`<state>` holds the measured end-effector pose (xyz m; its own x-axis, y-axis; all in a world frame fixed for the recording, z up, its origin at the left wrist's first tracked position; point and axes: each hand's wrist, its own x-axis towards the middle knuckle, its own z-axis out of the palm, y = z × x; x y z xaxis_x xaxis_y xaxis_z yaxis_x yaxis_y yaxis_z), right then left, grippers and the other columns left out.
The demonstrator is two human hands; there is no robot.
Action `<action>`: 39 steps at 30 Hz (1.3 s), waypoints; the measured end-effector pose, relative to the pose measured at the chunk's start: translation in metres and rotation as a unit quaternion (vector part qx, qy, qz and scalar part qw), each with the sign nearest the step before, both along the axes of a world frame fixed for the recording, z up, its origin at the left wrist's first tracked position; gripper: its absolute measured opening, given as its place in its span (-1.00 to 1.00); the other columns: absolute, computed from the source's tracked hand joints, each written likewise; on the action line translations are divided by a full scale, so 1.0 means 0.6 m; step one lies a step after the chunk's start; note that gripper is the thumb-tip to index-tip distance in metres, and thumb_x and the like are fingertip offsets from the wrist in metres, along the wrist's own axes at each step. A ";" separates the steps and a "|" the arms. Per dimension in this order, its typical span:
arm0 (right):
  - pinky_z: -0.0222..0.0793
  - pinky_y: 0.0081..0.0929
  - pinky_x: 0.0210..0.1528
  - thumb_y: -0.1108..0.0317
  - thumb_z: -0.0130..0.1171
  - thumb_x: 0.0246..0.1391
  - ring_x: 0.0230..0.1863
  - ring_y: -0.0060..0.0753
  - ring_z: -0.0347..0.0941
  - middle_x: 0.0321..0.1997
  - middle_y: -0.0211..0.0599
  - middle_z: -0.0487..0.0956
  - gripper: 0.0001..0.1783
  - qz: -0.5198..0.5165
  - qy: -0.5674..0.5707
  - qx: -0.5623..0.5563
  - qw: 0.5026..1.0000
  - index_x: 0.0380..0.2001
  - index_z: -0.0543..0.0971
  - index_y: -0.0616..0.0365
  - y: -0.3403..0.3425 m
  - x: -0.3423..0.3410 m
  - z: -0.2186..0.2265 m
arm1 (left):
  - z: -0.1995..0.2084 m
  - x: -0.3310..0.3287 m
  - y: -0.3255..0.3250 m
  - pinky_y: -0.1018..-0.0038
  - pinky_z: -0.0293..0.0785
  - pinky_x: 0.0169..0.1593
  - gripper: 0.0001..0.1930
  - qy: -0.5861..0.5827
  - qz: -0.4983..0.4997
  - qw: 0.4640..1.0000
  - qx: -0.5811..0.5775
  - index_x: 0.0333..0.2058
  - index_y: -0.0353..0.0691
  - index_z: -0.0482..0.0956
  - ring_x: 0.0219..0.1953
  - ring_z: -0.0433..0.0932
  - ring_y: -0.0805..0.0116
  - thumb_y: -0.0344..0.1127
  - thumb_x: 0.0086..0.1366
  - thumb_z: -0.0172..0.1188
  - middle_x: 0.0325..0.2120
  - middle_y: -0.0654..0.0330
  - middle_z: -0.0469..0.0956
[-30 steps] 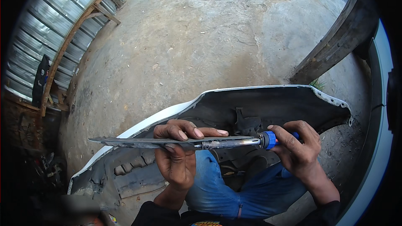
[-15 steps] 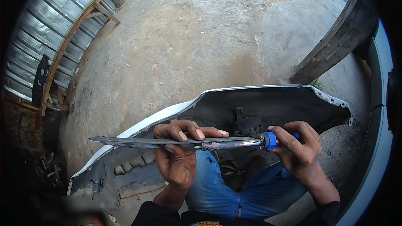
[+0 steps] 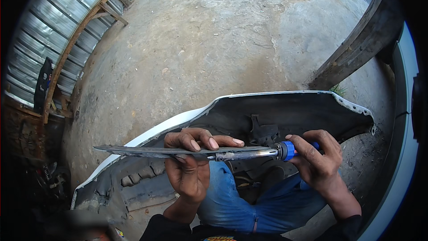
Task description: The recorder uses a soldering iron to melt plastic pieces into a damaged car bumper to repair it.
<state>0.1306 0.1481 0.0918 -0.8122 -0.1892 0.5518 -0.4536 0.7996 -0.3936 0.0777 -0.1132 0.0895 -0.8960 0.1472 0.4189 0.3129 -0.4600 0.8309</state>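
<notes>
My left hand (image 3: 189,165) grips a thin dark grey strip (image 3: 133,151), several fingers over its top edge and the thumb below. The strip lies nearly level and tapers toward the left. In my right hand (image 3: 325,158) is a soldering iron (image 3: 254,154) with a blue collar and a bare metal shaft, pinched at its blue end. Its shaft points left and lies along the strip's near side, the tip beside my left thumb. Whether the tip touches the strip I cannot tell. Beneath both hands a white-edged car bumper (image 3: 294,109) shows its dark hollow inside.
My legs in blue jeans (image 3: 267,203) are under my hands. A slanted wooden post (image 3: 352,47) stands at the right, near a pale curved panel (image 3: 403,143). Corrugated metal sheeting (image 3: 53,31) with a wooden frame is at the left. Rough concrete floor (image 3: 191,40) spreads beyond the bumper.
</notes>
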 end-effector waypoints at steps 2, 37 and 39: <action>0.36 -0.40 -0.41 0.11 0.55 -0.10 -0.42 -0.36 0.48 -0.32 -0.28 0.56 -0.42 -0.002 0.000 0.004 1.000 0.06 0.74 -0.05 0.001 0.001 0.001 | -0.004 0.003 -0.003 -0.27 0.62 0.08 -0.70 -0.034 -0.020 0.998 0.041 -0.02 -0.24 0.24 -0.04 0.66 -0.40 -0.12 0.59 0.03 -0.14 -0.08 0.44; 0.38 -0.40 -0.39 0.12 0.54 -0.07 -0.40 -0.35 0.50 -0.31 -0.27 0.58 -0.42 0.004 -0.022 0.005 1.000 0.08 0.73 -0.02 -0.002 0.003 0.006 | -0.004 0.000 0.005 -0.29 0.70 0.02 -0.74 -0.035 -0.023 0.998 0.045 -0.01 -0.19 0.28 0.00 0.56 -0.03 -0.11 0.63 -0.05 -0.15 0.03 0.44; 0.38 -0.40 -0.39 0.12 0.54 -0.07 -0.41 -0.36 0.50 -0.31 -0.28 0.57 -0.42 0.002 -0.023 0.006 1.000 0.08 0.73 -0.03 -0.002 0.004 0.005 | -0.004 0.000 0.005 -0.29 0.70 0.02 -0.74 -0.034 -0.025 0.998 0.044 -0.02 -0.19 0.28 0.00 0.56 -0.03 -0.11 0.63 -0.05 -0.15 0.03 0.44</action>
